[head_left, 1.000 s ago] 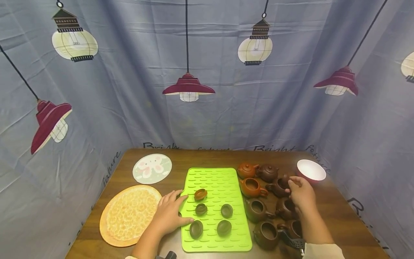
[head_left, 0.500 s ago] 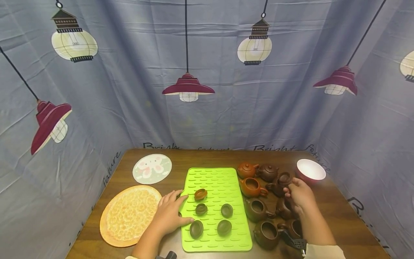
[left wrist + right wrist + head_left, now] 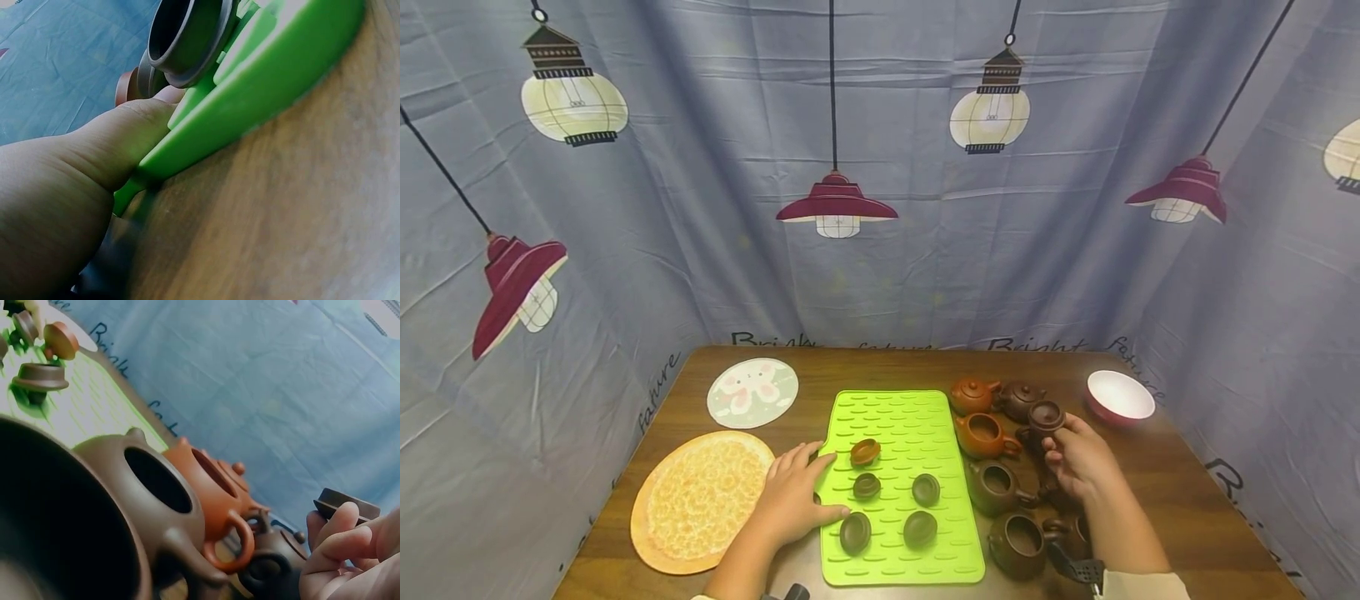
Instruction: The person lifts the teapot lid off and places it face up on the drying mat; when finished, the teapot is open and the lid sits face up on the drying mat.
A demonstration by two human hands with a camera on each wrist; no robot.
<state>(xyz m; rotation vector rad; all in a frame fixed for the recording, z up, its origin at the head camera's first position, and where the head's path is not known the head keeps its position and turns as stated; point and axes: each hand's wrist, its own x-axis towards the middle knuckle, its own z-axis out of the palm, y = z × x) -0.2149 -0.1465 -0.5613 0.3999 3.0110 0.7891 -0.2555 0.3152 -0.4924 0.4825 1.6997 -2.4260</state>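
Note:
My right hand (image 3: 1084, 458) pinches a dark brown teapot lid (image 3: 1047, 416) above the right column of teapots. In the right wrist view the lid (image 3: 347, 505) sits between thumb and fingers. Below it, a dark teapot is mostly hidden. My left hand (image 3: 793, 493) rests at the left edge of the green mat (image 3: 895, 417), fingers spread and thumb over the rim. Several lids lie on the mat, among them an orange-brown lid (image 3: 865, 452) and a dark lid (image 3: 920, 528); those seen from the right wrist are knob down.
Lidless teapots stand right of the mat, including an orange teapot (image 3: 983, 435) and a dark teapot (image 3: 1019, 542). Behind them are a lidded orange teapot (image 3: 973, 395) and a lidded dark teapot (image 3: 1019, 402). A bowl (image 3: 1122, 396), round mat (image 3: 703, 500) and oval mat (image 3: 752, 392) lie farther out.
My right hand has moved slightly left with the lid, whose round face has turned toward the head camera. The left hand keeps its place on the mat's edge.

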